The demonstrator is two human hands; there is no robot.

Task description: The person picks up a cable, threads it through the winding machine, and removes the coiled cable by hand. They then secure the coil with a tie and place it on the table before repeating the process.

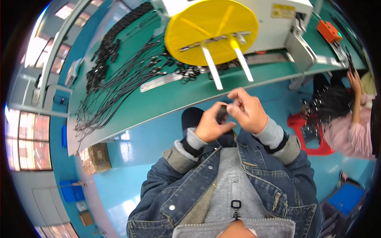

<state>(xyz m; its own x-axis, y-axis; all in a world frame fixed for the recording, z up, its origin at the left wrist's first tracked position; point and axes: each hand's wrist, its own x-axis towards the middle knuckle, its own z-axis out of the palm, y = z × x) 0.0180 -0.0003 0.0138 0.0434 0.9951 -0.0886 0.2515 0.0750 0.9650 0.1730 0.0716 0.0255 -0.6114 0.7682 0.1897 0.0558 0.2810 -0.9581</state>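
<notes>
Two hands up close to the chest, over the blue floor, just in front of the green table (166,101). Left hand (209,126) curled snug around a small black part (221,114). Right hand (248,111) pinching the top end of that same black part with thumb and fingertips, other fingers bent in. Best done slow: steady grip with the left, tiny careful pinch with the right, both hands kept close together so nothing slips or drops. Lots of thin black cords (119,75) spread on the table, well apart from the hands. Big yellow round disc (210,29) on the white machine behind. Another person (349,115) working off to the right.
</notes>
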